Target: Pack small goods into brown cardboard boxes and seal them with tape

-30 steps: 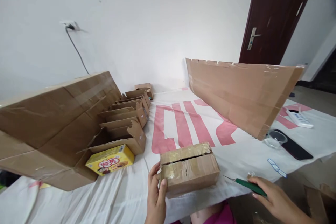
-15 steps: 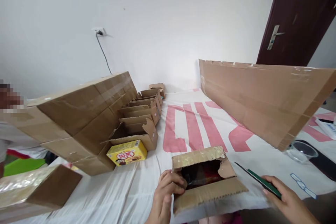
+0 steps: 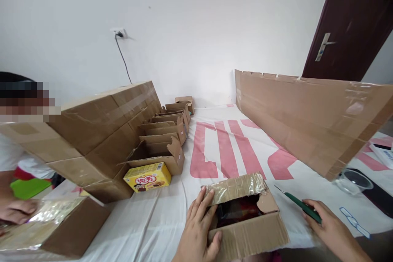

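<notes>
In front of me a small cardboard box (image 3: pixel 248 235) sits at the table's front edge, its top partly open, with dark and reddish contents (image 3: pixel 241 209) inside that I cannot make out. My left hand (image 3: pixel 198 225) grips the box's left end, fingers over the far taped flap and thumb against the near side. To the right of the box, my right hand (image 3: pixel 330 223) is closed round a knife (image 3: pixel 302 204) with a green handle and a thin pointed blade. The blade points toward the far left, apart from the box.
A yellow snack box (image 3: pixel 147 177) stands beside a row of open cardboard boxes (image 3: pixel 176 153). Large stacked cartons (image 3: pixel 101 139) rise at left, where another person's hand (image 3: pixel 18 211) rests on a taped box (image 3: pixel 80 229). A cardboard panel (image 3: pixel 301 118) and clear round container (image 3: pixel 350 182) are at right.
The box's near flap has been folded in toward the box. My left hand has moved up onto the far flap. The knife has dipped slightly. At left, the other person's hand has come onto the taped box.
</notes>
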Demonstrator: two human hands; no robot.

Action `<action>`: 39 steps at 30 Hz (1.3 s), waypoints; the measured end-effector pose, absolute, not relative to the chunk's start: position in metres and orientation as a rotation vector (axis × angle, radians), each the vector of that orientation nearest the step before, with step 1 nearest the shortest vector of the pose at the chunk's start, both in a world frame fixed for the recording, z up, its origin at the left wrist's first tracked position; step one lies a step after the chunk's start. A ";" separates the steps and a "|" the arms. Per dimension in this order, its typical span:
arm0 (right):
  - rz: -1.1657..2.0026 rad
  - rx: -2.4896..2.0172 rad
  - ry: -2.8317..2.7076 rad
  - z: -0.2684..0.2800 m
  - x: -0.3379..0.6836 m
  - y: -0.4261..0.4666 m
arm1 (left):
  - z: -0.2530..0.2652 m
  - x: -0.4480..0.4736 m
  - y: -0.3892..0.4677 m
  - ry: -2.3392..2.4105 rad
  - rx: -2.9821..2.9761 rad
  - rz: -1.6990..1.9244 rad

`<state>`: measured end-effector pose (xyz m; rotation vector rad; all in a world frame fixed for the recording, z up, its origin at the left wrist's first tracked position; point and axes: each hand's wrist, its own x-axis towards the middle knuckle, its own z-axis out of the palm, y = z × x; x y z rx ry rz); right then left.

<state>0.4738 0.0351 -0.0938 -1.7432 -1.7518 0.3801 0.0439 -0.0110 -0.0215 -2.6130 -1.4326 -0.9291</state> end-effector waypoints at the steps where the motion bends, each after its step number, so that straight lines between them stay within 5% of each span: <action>1: 0.370 -1.750 -1.765 -0.093 0.472 0.037 | -0.022 0.044 -0.012 -1.414 -2.610 -0.922; 27: 0.255 -1.725 -1.989 -0.110 0.456 0.038 | -0.028 0.050 -0.024 -1.287 -2.540 -0.981; 39: 0.007 -1.598 -2.047 -0.100 0.464 0.049 | -0.033 0.057 -0.029 -1.682 -2.535 -1.011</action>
